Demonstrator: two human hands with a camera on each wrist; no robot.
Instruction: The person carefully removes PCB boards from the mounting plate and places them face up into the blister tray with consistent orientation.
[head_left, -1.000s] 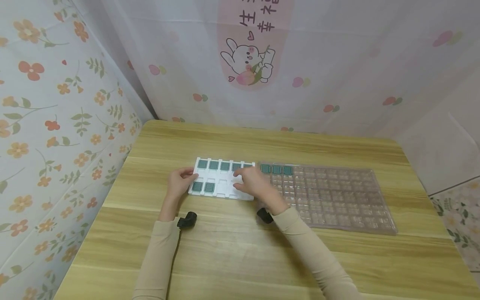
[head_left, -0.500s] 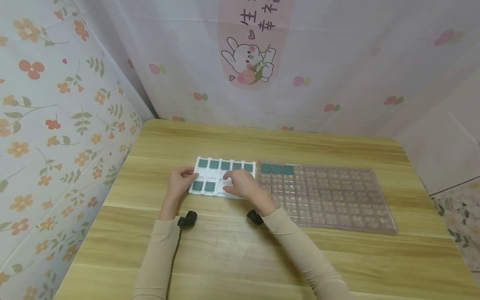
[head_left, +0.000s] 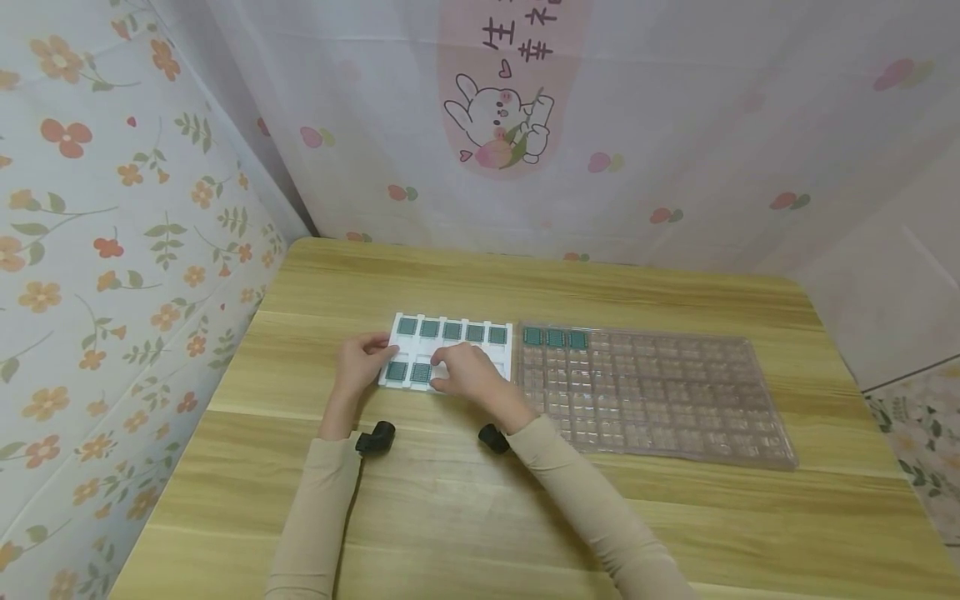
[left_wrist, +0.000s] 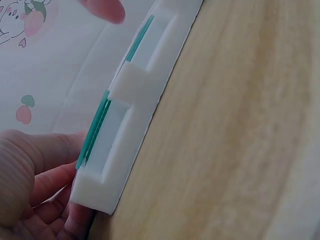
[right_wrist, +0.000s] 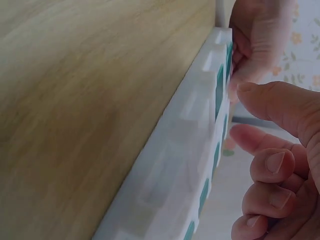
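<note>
Two beige sleeves [head_left: 592, 500] come in at the near side, each wrist bearing one black elbow-shaped device [head_left: 377, 438], with a broad stretch of the wood-grained table [head_left: 427, 517] between the forearms. The right hand [head_left: 471, 371] hangs over the nearer row of a white rectangular tray [head_left: 408, 346], thumb and forefinger apart with a gap between them and the other fingers curled, just beside the second chip from the left. The left hand [head_left: 360, 365] clamps the tray's left end between thumb and fingers. Seven square green chips [head_left: 407, 327] show in the white tray: two at the left of the nearer row, whose middle is partly hidden by the right hand, and five along the farther row. A larger transparent plastic tray [head_left: 682, 400] of many small pockets lies just beside the white tray's right end, a narrow gap between their edges; three green square pieces [head_left: 555, 338] sit side by side in its far left corner. Beyond both trays a strip of wood runs to the table's far edge, near a white printed curtain [head_left: 637, 100].
</note>
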